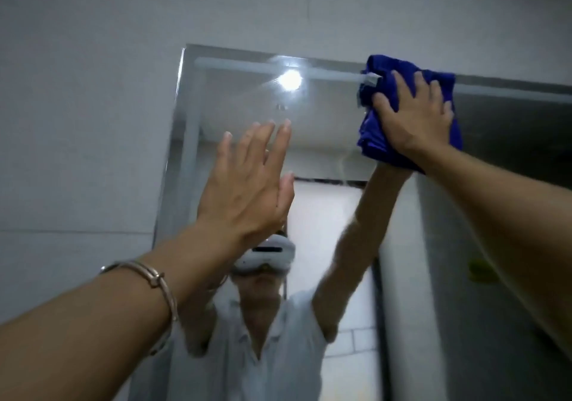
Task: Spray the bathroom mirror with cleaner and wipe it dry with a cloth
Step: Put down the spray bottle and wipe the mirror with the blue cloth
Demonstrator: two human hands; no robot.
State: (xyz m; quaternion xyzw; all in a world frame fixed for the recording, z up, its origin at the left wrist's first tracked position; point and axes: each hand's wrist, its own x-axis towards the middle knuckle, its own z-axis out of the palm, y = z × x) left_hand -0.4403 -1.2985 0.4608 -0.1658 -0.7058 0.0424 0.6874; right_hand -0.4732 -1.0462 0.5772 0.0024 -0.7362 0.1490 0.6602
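Wall (77, 122): grey, plain, fills everything left of and above the mirror (325, 116). One faint horizontal seam runs into the mirror's left edge low down, one vertical seam above its top edge.

Mirror: large, rectangular, bevelled left edge, top-left corner in view, runs off frame right and down. A pale bar shows along its top edge. A ceiling light (290, 79) is reflected just below that edge, left of centre. Glass looks hazy around the light.

Reflection, mirror centre and bottom: a person in a light shirt (263, 360) with a white headset (266, 253), both arms raised. Bright doorway behind them, dark panel toward the mirror's right side.

Cloth (380, 134): blue, bunched, pressed flat to the glass at the mirror's top edge, right of the light. Its upper part overlaps the pale bar.

Right hand (416, 116): palm on the cloth, fingers spread and lying over it, pinning it to the mirror rather than clenching it. Forearm comes up from the lower right.

Left hand (244, 190): open, fingers straight and close together, holding nothing. Sits in front of the mirror's left-centre, below the light. Can't tell if the palm touches the glass.

Bracelet (154, 280): thin metal, on the left wrist, below and left of the mirror's left edge.

No spray bottle in view.
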